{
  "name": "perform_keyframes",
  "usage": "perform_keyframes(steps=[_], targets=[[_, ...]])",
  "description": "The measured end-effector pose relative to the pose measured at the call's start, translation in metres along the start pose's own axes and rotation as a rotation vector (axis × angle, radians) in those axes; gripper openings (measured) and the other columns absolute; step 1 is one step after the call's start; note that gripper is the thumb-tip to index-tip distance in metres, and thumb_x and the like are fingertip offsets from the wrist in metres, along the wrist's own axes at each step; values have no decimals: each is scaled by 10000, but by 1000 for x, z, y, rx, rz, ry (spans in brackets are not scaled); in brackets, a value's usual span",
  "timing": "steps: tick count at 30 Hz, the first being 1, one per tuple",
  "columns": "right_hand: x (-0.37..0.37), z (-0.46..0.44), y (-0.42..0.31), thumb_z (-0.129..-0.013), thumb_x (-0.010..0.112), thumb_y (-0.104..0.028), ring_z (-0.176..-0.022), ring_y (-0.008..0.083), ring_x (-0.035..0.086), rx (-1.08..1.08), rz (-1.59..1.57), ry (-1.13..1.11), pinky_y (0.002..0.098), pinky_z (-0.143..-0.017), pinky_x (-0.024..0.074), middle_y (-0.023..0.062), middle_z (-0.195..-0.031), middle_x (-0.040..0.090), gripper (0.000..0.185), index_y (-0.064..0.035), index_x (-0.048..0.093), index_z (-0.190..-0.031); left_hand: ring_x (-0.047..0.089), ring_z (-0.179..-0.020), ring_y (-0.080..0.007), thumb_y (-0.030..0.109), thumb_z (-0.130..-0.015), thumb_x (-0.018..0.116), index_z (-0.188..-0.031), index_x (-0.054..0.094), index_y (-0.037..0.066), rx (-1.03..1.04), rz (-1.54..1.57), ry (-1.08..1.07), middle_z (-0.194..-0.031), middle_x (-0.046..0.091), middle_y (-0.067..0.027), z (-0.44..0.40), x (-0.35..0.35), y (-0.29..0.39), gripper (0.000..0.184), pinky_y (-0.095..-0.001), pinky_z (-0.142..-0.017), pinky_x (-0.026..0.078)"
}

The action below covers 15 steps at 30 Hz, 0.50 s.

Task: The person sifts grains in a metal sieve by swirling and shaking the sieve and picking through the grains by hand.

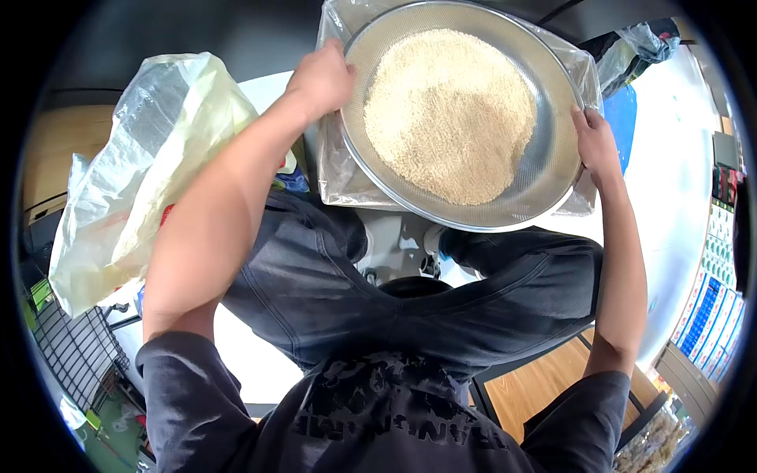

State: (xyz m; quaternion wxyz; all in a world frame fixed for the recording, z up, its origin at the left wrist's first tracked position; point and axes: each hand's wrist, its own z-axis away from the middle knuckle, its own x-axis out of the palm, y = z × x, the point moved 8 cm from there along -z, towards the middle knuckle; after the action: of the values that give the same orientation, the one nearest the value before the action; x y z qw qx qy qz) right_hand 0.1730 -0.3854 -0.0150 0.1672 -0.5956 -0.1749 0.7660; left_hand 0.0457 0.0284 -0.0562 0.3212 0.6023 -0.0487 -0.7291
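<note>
A large round metal sieve with a mesh bottom is held over a container lined with clear plastic. Pale grains lie in a heap inside it, browner toward the lower right. My left hand grips the sieve's rim at the left, with the thumb at the edge. On the opposite side, my right hand holds the rim, its fingers partly hidden by the sieve. The plastic lining shows around the sieve on both sides.
A large translucent yellowish bag stands left of my left forearm. Behind the right hand is a blue object. A wire basket is at the lower left, a wooden surface at the lower right. Stacked boxes stand far right.
</note>
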Motion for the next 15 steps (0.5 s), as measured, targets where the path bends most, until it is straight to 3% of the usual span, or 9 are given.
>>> perform_keyframes(steps=[13,15], targets=[[9,-22,23,-1021,598,-382,-654,187,481,-88,5,27,369,-651,439,121,-687,524,471,42,572,-818,659,-1076,-447,235,-963,627,-1194,595,-52,-6,35,106,-1107,691,-284,9,0,0,370,-479,-945,511],[12,-23,24,-1041,581,-387,-681,107,423,-95,26,14,317,-622,381,13,-692,475,435,-16,576,-813,663,-1062,-448,235,-962,625,-1183,596,-52,6,40,119,-1098,692,-286,10,-1,0,363,-484,-934,513]])
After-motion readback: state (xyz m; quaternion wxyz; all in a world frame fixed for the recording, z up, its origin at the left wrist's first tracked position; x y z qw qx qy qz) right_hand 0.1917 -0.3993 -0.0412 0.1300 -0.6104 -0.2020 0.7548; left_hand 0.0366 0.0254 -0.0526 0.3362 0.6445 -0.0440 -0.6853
